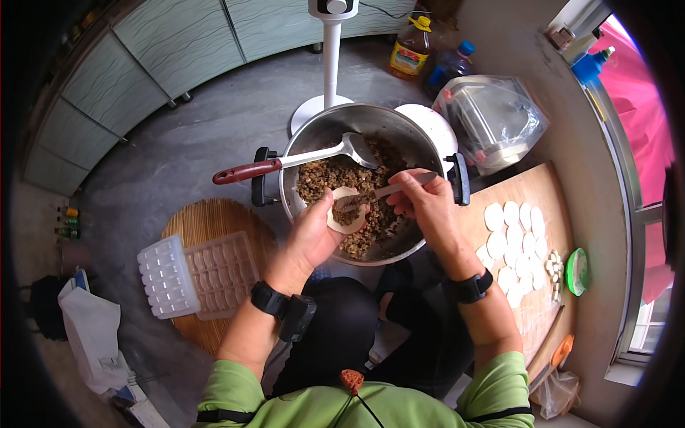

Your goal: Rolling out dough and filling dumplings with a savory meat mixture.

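Observation:
My left hand (314, 231) holds a round dough wrapper (354, 224) with brown minced filling on it, above the near left part of a large steel pot (369, 262). In my right hand (425, 200) is a spoon (396, 188), its handle between thumb and fingers and its bowl end over the wrapper. Chopped filling (326, 179) lies in the pot. A metal ladle (310, 157) with a red-brown handle rests across the pot's left rim. To the right, many flat white dough rounds (514, 235) and small dough pieces (555, 267) lie on a wooden board (481, 200).
Clear plastic dumpling trays (222, 273) sit on a round wooden surface (214, 214) at the left. A white stand (332, 64) rises behind the pot. Oil bottles (409, 53) and a plastic-wrapped container (487, 123) are at the back right. A green bowl (577, 272) is beside the board.

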`<state>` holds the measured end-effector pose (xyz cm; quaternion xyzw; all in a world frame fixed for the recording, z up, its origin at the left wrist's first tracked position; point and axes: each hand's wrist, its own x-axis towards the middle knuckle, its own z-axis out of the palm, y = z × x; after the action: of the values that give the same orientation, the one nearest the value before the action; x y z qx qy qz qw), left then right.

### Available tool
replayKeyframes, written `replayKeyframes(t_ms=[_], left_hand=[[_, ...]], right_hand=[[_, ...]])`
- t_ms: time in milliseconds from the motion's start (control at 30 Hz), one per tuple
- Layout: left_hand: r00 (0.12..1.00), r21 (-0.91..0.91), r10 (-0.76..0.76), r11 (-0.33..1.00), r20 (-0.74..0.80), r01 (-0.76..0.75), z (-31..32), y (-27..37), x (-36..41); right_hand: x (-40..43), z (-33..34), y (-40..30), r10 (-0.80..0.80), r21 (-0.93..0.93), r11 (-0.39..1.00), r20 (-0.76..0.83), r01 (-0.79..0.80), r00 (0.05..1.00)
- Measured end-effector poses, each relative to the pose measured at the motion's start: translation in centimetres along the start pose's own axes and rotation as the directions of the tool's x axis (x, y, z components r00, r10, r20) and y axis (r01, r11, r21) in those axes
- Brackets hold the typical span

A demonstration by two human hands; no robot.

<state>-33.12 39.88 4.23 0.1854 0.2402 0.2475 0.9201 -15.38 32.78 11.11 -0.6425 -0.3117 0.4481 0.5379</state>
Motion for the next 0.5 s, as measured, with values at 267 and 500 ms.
replayKeyframes(t_ms=[267, 500], left_hand=[[0.990, -0.106, 0.115, 0.987, -0.086, -0.123, -0.3, 0.0, 0.1], [0.978, -0.140, 0.210, 0.968, -0.002, -0.208, -0.3, -0.4, 0.4]], right_hand=[[-1.3, -1.1, 0.0, 0.081, 0.183, 0.982, -0.171, -0.049, 0.982], [-2.2, -0.3, 1.8, 0.198, 0.332, 0.932, -0.132, -0.144, 0.971]])
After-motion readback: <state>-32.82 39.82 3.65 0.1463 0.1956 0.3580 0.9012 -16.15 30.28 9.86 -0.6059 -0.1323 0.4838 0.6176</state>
